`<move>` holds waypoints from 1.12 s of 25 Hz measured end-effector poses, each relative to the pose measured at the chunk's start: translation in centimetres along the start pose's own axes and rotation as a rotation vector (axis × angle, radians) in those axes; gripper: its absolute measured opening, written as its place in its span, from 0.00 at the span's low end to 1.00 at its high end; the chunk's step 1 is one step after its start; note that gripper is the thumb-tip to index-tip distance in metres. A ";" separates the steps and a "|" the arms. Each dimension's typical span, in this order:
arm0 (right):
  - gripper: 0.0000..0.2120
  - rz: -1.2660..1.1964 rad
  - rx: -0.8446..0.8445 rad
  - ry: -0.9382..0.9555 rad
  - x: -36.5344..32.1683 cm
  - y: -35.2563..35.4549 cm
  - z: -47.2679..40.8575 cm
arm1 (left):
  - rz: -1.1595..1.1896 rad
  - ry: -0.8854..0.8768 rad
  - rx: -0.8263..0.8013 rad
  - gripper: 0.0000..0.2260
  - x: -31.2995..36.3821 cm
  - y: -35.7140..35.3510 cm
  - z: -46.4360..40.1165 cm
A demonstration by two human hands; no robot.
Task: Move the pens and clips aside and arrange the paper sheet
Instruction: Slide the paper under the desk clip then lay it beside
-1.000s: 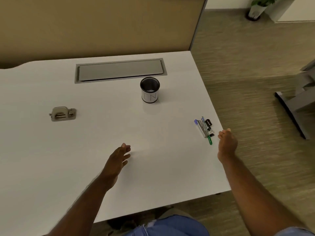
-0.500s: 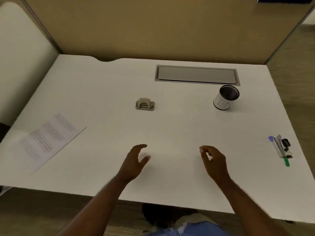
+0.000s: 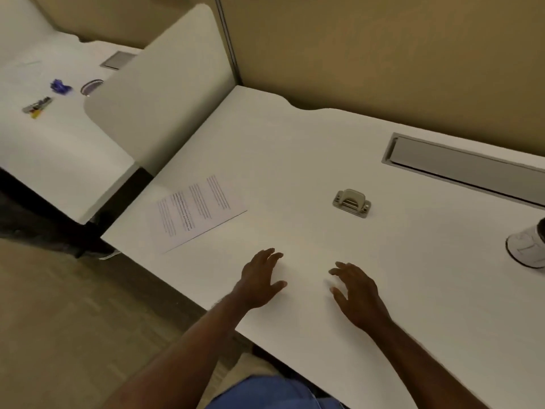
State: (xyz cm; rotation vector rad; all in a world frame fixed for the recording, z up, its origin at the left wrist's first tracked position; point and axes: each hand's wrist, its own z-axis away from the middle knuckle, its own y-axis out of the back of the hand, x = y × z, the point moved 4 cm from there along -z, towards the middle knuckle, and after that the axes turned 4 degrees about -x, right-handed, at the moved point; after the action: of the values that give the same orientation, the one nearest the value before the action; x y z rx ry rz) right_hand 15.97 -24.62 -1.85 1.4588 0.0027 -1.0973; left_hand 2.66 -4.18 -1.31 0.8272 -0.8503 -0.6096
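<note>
A printed paper sheet (image 3: 198, 212) lies flat and askew near the left end of the white desk (image 3: 295, 160). My left hand (image 3: 261, 278) hovers over the desk's front part, to the right of and below the sheet, fingers spread and empty. My right hand (image 3: 355, 289) is beside it, also spread and holding nothing. Neither hand touches the sheet. The pens and clips are outside the view to the right.
A grey hole punch (image 3: 351, 203) sits mid-desk. A white pen cup (image 3: 528, 246) is cut off at the right edge. A recessed cable tray (image 3: 466, 166) runs along the back. A white divider (image 3: 165, 93) separates a neighbouring desk (image 3: 50, 137) with small items.
The view has swung left: the pens and clips left the frame, and the paper sheet came nearer the centre. Both hands stay open over the desk front, closer together.
</note>
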 end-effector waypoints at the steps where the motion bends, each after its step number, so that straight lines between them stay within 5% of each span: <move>1: 0.20 0.036 -0.034 0.026 -1.0 -0.6 -1.2 | 0.003 0.011 0.011 0.33 -1.3 0.7 -0.3; 10: 0.32 0.137 -0.154 -0.007 -14.2 -7.8 -15.9 | -0.098 0.260 0.284 0.38 -17.5 10.9 -4.3; 19: 0.39 0.121 -0.159 -0.277 -23.0 -13.2 -27.0 | 0.052 0.537 0.040 0.42 -28.7 13.0 -7.4; 28: 0.58 0.169 -0.041 -0.497 -23.5 -13.7 -28.4 | 0.058 0.437 -0.089 0.48 -27.0 10.9 -9.6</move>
State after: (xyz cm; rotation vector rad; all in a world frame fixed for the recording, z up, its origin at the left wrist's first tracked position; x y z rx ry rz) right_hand 12.16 14.47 -3.94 1.0962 -0.4375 -1.2833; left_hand -2.04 25.64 -7.01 0.8118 -0.4438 -0.3907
